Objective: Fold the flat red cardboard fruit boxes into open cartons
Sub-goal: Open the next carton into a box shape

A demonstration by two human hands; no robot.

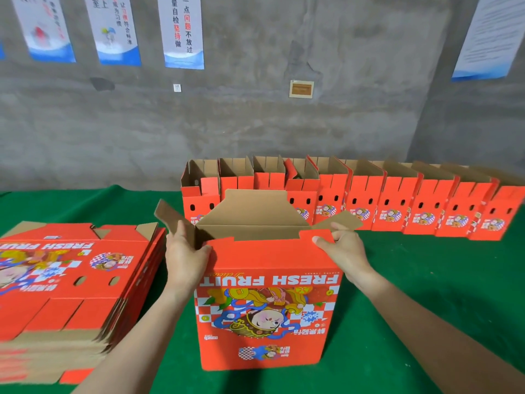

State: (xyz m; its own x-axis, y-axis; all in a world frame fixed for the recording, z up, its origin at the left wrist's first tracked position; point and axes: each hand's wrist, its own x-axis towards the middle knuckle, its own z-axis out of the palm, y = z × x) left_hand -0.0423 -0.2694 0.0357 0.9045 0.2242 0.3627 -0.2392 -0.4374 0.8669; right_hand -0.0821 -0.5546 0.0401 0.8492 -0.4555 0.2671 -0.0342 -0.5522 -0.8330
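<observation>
Partway: a row of finished cartons [369, 206] stands behind, a thick stack of flats [71, 280] waits left; left hand [184, 251] grips, right hand [343, 248] pinches top corners of the upright box [267, 308].

Packing workshop: carton row [392, 206], wall posters [183, 32]

The left hand [184, 248] and right hand [345, 248] are bare, as are both forearms [136, 336].
</observation>
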